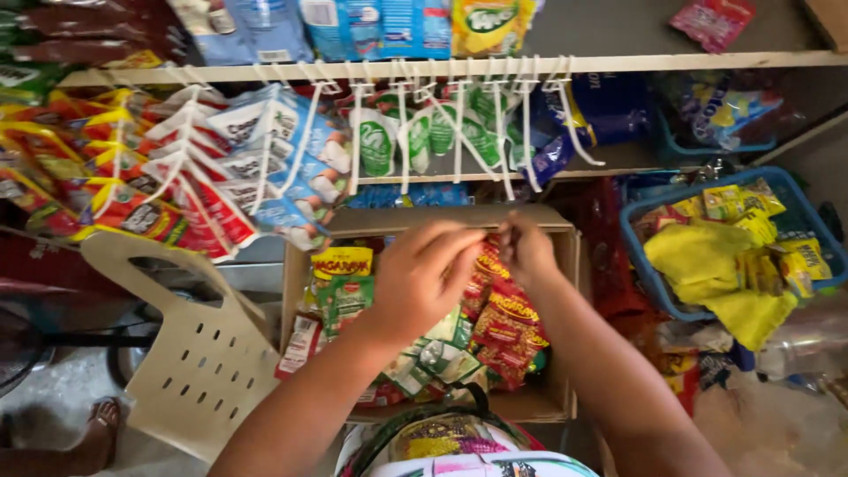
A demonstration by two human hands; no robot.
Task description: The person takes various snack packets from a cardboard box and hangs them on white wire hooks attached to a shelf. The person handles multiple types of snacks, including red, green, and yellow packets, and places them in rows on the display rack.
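Note:
My left hand and my right hand meet above an open cardboard box, fingertips nearly touching. Both seem to pinch something small between them; it is blurred and I cannot tell what it is. The box holds several strips of small sachets, red ones on the right and green ones on the left. Just beyond my hands, white plastic hanging strips dangle from the shelf edge with green and white sachets clipped on.
A beige plastic chair stands left of the box. A blue basket with yellow packets and a yellow cloth sits at right. Red and yellow sachet strips hang at left. A sandalled foot shows at bottom left.

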